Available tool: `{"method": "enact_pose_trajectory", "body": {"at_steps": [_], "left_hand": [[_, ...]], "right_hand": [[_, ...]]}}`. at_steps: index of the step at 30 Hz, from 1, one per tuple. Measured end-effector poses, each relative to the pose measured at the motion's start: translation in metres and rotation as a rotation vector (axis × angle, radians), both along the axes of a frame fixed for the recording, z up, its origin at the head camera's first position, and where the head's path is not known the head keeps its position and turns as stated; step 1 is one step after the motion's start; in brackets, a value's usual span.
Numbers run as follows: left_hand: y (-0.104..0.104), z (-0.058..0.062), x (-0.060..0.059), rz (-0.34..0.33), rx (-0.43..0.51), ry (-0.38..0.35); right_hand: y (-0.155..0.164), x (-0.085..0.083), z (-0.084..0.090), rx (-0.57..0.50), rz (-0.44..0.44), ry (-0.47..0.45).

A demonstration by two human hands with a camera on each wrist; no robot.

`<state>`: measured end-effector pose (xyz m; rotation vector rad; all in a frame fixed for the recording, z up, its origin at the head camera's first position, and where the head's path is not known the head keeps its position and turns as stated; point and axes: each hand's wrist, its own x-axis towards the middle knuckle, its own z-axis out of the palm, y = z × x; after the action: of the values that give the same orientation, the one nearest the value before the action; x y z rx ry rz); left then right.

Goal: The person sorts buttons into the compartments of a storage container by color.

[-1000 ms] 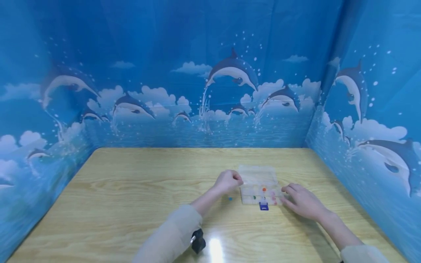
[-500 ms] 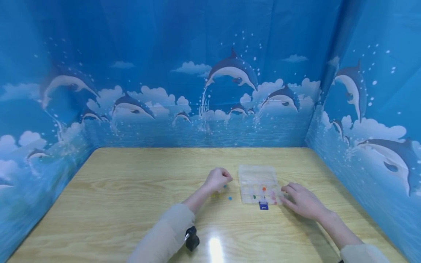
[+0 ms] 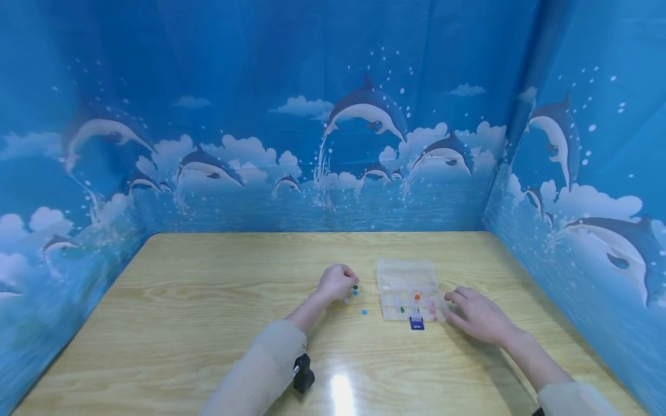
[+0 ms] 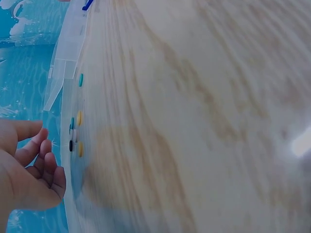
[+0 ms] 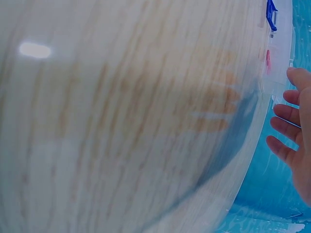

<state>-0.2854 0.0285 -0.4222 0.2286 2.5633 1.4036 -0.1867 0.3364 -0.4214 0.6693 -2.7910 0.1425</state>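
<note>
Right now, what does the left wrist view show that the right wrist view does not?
Only the left wrist view shows the loose beads lying on the table beside the left hand, whose fingers are curled and hold nothing visible. Only the right wrist view shows the right hand with fingers spread next to the box, and a pink bead inside it. Both show the wooden table, the clear compartment box and its blue latch.

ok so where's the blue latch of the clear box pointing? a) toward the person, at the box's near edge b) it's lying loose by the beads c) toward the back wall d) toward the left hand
a: the blue latch hangs off the near edge of the clear box, on the person's side, just beside the right hand.
</note>
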Motion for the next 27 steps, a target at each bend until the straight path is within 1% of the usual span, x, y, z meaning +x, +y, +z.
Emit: {"method": "enact_pose_trajectory", "body": {"at_steps": [8,11,17,23,27], "left_hand": [[0.0055,-0.0008,-0.0037,0.079,-0.017,-0.090],[0.0072,-0.0028,-0.0044,0.109,-0.038,-0.096],[0.0092,-0.0038,-0.0014,0.133,-0.110,-0.070],[0.0094,-0.0026,0.0006,0.125,-0.181,-0.044],[0.0095,-0.0023,0.0007,0.117,-0.202,-0.051]], "right_hand": [[0.0002,0.0003,0.0006,0.001,0.004,0.002],[0.0001,0.0001,0.0006,0.009,0.005,0.006],[0.0010,-0.0004,0.0001,0.012,0.016,0.019],[0.0017,-0.0009,-0.0011,0.004,0.023,0.034],[0.0019,-0.0007,-0.0019,0.002,0.015,0.034]]}}
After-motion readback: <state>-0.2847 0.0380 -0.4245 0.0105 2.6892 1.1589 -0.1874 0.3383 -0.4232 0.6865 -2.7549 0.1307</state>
